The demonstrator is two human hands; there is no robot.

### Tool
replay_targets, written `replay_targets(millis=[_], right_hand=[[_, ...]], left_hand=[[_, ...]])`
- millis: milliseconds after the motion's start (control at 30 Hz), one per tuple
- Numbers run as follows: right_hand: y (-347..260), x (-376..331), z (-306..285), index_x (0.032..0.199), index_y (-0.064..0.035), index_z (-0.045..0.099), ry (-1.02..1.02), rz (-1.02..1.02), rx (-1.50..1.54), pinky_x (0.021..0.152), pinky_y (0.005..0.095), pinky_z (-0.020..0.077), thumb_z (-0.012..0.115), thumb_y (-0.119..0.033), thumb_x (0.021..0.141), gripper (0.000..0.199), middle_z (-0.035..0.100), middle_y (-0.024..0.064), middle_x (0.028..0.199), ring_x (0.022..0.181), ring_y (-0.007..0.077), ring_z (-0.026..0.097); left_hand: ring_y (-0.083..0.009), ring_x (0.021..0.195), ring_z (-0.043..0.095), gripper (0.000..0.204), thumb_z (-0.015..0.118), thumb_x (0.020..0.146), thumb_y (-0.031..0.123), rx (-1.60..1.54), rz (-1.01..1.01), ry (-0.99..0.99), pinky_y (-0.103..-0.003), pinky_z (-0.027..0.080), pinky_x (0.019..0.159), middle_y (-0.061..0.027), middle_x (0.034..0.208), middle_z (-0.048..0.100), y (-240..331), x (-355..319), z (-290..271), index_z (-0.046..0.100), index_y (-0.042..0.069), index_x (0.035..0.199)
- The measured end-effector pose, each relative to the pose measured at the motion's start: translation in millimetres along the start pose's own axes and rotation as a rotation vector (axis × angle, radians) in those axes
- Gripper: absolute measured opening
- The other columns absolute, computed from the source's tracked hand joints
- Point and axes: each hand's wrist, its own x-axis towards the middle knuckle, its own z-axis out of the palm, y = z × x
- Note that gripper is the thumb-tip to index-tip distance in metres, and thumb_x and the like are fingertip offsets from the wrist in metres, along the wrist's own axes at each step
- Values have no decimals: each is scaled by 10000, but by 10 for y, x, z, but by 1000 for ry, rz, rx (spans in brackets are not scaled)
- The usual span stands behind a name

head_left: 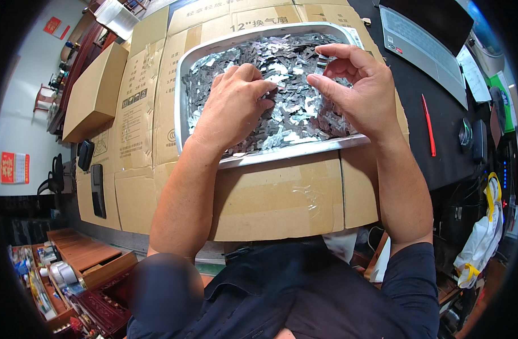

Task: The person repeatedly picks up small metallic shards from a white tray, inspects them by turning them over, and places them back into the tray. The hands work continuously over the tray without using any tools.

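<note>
A white-rimmed metal tray (182, 127) is heaped with small, flat, shiny metal pieces (293, 116), dark grey and silver. Over the left part of the heap, my left hand (233, 107) is closed, its fingers curled toward the thumb. What its fingertips hold, if anything, I cannot make out. My right hand (363, 85) is above the tray's right side. Between its index finger and thumb stands a small shiny metal strip (322, 63); the other fingers are bent behind.
Flattened cardboard (270, 198) lies under the tray. A closed cardboard box (98, 93) and a black phone (98, 191) are at left. To the right are a grey laptop (420, 45), a red pen (428, 124) and a dark mouse-like object (479, 141).
</note>
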Motion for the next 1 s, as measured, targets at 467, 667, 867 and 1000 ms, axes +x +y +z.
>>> replay_targets(millis=[467, 667, 867, 1000], right_hand=[[9, 28, -11, 1185, -25, 774, 25, 51, 24, 797, 282, 604, 934, -201, 803, 450, 782, 81, 949, 887, 145, 754], [26, 55, -40, 1188, -12, 767, 69, 29, 49, 779, 274, 605, 937, -190, 805, 455, 778, 77, 920, 844, 130, 740], [22, 61, -55, 1185, 3, 756, 76, 45, 66, 755, 261, 597, 934, -187, 812, 454, 773, 74, 892, 814, 114, 730], [17, 62, -56, 1181, 14, 752, 79, 41, 86, 744, 256, 592, 930, -180, 816, 450, 771, 69, 878, 794, 108, 722]], left_hand=[[-312, 1151, 649, 310, 827, 877, 207, 23, 9, -14, -431, 473, 1044, -120, 1158, 701, 124, 14, 18, 785, 51, 1141], [-331, 1061, 652, 229, 793, 893, 223, 81, 31, -23, -445, 482, 998, -117, 1046, 685, 174, 74, 1, 773, 41, 1031], [-383, 939, 688, 241, 785, 876, 266, 221, 18, -79, -489, 534, 873, -159, 913, 697, 279, 234, -1, 774, 26, 859], [-402, 929, 710, 263, 793, 855, 276, 293, -67, -194, -501, 551, 843, -187, 920, 728, 381, 341, -46, 771, 15, 846]])
